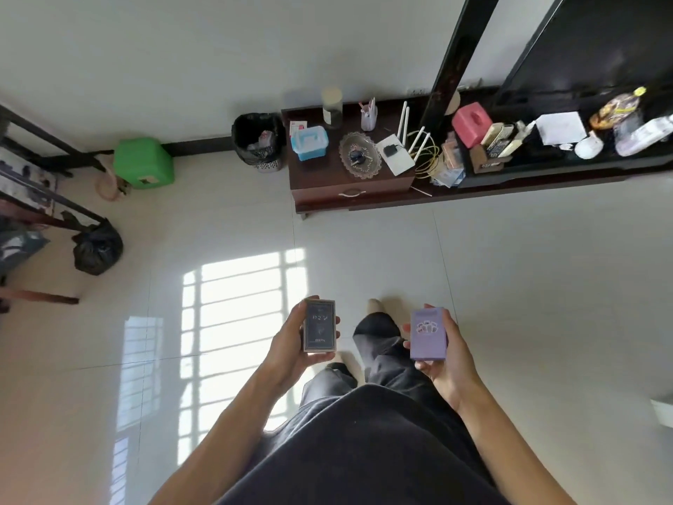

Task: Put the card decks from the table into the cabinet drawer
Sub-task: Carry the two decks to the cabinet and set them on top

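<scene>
My left hand grips a dark card deck, held flat with its face up. In my right hand is a purple card deck, also face up. Both hands are in front of my waist, over the tiled floor. Ahead stands a low dark wooden cabinet, whose drawer has a pale handle and is shut. The cabinet is well beyond both hands.
On the cabinet top are a blue box, a glass dish and a white router. A black bin stands left of it, with a green stool further left. A black bag lies by a table at the left.
</scene>
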Demonstrator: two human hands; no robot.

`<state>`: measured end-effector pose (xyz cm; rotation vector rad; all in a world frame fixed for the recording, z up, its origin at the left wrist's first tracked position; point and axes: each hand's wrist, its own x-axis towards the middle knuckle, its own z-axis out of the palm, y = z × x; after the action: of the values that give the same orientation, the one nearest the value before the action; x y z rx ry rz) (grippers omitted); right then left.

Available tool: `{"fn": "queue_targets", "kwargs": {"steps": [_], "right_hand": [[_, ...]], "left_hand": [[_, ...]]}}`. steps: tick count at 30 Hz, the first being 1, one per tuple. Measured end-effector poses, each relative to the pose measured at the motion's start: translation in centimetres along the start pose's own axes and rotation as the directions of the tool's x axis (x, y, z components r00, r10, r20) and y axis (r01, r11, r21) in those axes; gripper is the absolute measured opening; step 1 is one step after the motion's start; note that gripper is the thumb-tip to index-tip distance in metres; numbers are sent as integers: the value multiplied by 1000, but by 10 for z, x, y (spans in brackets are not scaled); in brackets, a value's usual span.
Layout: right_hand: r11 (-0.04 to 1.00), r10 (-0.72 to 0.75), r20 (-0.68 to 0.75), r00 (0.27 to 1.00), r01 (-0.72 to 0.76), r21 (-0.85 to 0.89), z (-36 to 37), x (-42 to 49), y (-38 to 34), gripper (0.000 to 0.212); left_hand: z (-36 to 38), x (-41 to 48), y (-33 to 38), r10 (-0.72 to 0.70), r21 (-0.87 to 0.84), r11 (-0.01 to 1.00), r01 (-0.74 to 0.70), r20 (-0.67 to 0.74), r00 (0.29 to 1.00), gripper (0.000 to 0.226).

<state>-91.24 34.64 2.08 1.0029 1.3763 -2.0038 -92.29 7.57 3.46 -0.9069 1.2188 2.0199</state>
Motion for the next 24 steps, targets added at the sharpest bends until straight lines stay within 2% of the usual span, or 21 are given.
{"fn": "queue_targets", "kwargs": {"steps": [7,10,12,16,24], "right_hand": [[999,36,3,999,-36,-11,9,86,-96,40],[999,44,-8,999,-44,-22,17,119,-136,42],[998,54,-9,998,-55,-41,28,137,-159,44],[997,64,8,998,-63,-51,52,169,-196,38],[994,83,-27,996,-85,-72,111,234,-247,38]], "left_hand": [[42,69,67,-30,-83,996,23,-89,996,34],[60,92,98,-46,-178,984,21,-135,990,33],[68,104,117,-78,-238,970,41,-148,986,41],[75,128,150,-83,-246,968,40,-167,982,55],[69,195,227,-101,-179,981,75,-140,985,60]]}}
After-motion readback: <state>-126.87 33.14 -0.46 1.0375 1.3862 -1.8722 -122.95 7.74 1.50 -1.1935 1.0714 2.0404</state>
